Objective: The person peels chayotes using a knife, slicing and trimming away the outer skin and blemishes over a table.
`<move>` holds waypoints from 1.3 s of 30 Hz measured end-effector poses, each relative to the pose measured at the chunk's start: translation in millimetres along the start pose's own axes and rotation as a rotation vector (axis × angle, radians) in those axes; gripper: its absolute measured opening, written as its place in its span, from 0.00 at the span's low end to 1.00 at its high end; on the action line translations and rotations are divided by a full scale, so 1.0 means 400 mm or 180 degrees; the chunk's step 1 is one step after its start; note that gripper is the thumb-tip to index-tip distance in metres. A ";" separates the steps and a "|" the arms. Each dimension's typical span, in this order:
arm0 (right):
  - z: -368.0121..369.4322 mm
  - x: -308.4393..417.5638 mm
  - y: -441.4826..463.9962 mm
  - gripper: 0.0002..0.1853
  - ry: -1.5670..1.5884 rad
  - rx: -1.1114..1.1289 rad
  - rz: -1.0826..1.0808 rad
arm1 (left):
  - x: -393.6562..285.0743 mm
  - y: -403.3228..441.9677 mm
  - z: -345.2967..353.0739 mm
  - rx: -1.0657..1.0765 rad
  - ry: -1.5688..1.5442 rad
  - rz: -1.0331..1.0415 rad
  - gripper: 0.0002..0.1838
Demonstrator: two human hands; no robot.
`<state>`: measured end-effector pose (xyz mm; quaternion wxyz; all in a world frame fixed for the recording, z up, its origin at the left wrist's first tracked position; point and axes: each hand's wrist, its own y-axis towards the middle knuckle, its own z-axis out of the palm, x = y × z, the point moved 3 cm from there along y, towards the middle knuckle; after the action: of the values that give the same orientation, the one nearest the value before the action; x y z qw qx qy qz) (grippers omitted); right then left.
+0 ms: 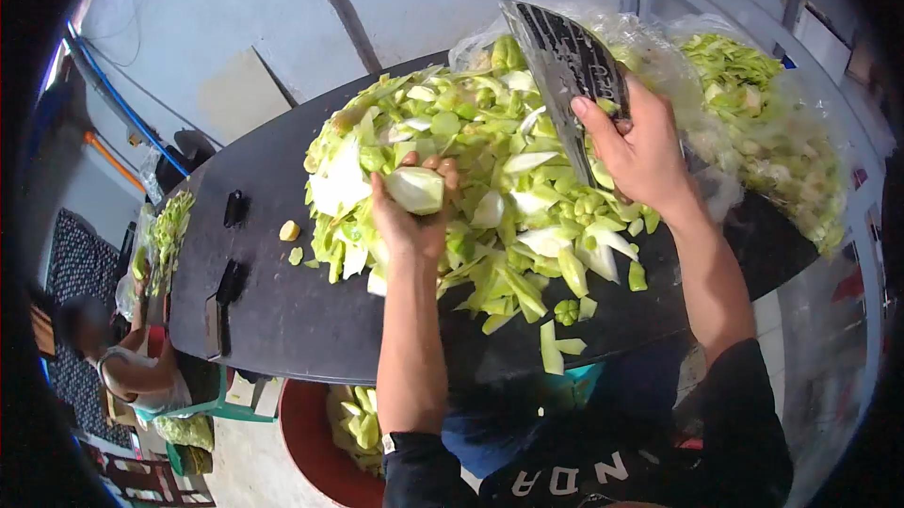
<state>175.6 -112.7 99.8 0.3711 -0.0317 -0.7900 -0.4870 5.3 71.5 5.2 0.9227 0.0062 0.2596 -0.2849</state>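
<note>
Pinches vegetable piece (415,190) crosswise in left hand (411,229), grips knife (565,65) rightward in right hand (645,150) (tip toward far edge of surface (282,320))

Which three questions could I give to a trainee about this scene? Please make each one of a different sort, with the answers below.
1. True or false: the broad blade touches the vegetable piece in the left hand.
2. Where is the red tub, compared with the dark table? (a) on top of it; (b) lower, by its near edge; (c) behind its far edge.
3. Fill in: the hand whose grip is on the blade is the ____ hand.

Key: 1. False, they are apart. 2. (b). 3. Right.
</note>
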 end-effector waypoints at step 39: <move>-0.334 -0.231 -0.061 0.18 -0.1240 -0.0442 0.0861 | 0.326 -0.177 0.278 0.3349 0.6559 0.2310 0.28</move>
<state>306.4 -202.7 58.1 0.2705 -0.2560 -0.7999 -0.4706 112.2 -73.7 48.0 0.1944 0.6766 0.7078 0.0581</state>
